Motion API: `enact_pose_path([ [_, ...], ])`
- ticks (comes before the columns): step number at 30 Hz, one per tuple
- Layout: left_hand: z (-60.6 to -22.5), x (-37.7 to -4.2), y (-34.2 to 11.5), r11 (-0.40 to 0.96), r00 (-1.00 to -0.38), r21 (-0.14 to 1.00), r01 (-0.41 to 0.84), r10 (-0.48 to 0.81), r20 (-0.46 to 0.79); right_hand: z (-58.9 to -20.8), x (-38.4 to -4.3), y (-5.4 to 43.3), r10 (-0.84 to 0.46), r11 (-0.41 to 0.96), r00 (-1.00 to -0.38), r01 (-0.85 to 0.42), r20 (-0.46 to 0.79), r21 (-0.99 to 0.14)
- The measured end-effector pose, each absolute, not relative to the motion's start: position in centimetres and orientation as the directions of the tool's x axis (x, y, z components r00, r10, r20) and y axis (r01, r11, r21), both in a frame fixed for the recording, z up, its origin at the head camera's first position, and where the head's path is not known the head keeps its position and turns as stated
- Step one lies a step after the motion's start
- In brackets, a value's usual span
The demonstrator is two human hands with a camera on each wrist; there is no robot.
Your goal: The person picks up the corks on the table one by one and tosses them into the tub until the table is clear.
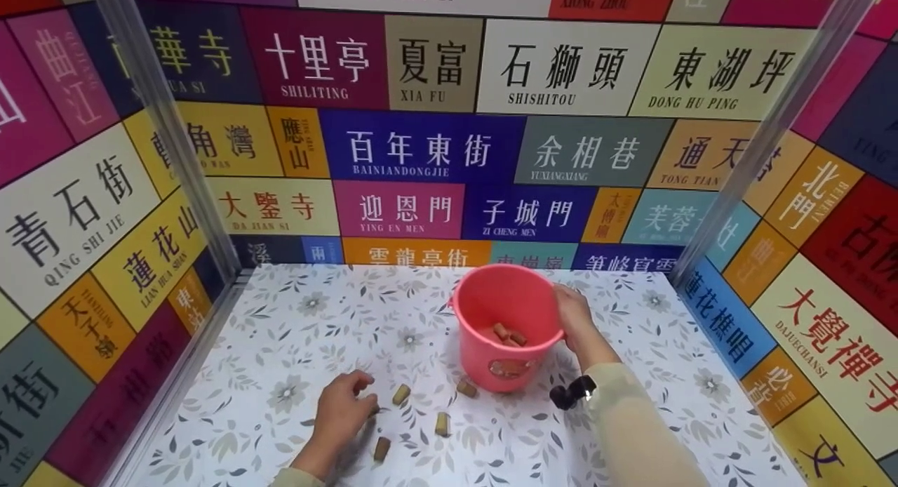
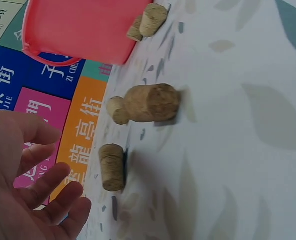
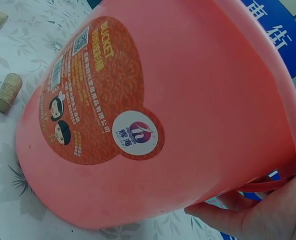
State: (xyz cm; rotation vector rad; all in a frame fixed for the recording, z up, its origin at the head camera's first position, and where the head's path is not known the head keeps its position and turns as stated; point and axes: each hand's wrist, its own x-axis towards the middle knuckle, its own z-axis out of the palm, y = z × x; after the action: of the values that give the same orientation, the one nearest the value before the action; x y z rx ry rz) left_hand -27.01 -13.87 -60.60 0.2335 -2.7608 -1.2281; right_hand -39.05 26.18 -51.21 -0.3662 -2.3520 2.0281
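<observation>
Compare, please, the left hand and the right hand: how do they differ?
The left hand holds nothing, while the right hand grips the bucket. The left hand is beside the corks outside the bucket; the right hand is at the bucket's side, near its rim. Both hands are bare, with light sleeves.

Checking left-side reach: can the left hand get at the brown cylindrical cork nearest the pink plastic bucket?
Likely yes: the left hand looks empty, and only low corks lie between it and the brown cylindrical cork; the pink plastic bucket stands just beyond.
</observation>
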Motion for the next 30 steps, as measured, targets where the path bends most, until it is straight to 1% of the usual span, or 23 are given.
enact_pose_path([
  [4, -60.8, -27.0, -13.6, 0.672, -0.983, 0.728, -0.135, -0.185, -0.011, -51.2, -39.1, 26.3, 0.187, 0.13, -0.973, 0.159, -0.134, -0.979],
  [13, -61.4, -26.7, -13.3, 0.742, -0.992, 0.668, -0.062, -0.12, 0.042, -51.4, -39.1, 26.4, 0.178, 0.121, -0.973, 0.17, -0.147, -0.978],
  [17, -61.4, -26.6, -13.0, 0.779, -0.993, 0.624, -0.06, -0.107, 0.039, -51.3, -39.0, 26.4, 0.18, 0.121, -0.973, 0.166, -0.143, -0.979],
  [23, -61.7, -26.9, -13.1, 0.784, -0.994, 0.614, -0.088, -0.108, -0.004, -51.1, -38.9, 26.3, 0.184, 0.115, -0.972, 0.17, -0.147, -0.979],
  [30, -61.7, -27.0, -13.2, 0.789, -0.994, 0.609, -0.079, -0.107, 0.009, -51.2, -39.0, 26.5, 0.171, 0.132, -0.973, 0.175, -0.151, -0.976],
])
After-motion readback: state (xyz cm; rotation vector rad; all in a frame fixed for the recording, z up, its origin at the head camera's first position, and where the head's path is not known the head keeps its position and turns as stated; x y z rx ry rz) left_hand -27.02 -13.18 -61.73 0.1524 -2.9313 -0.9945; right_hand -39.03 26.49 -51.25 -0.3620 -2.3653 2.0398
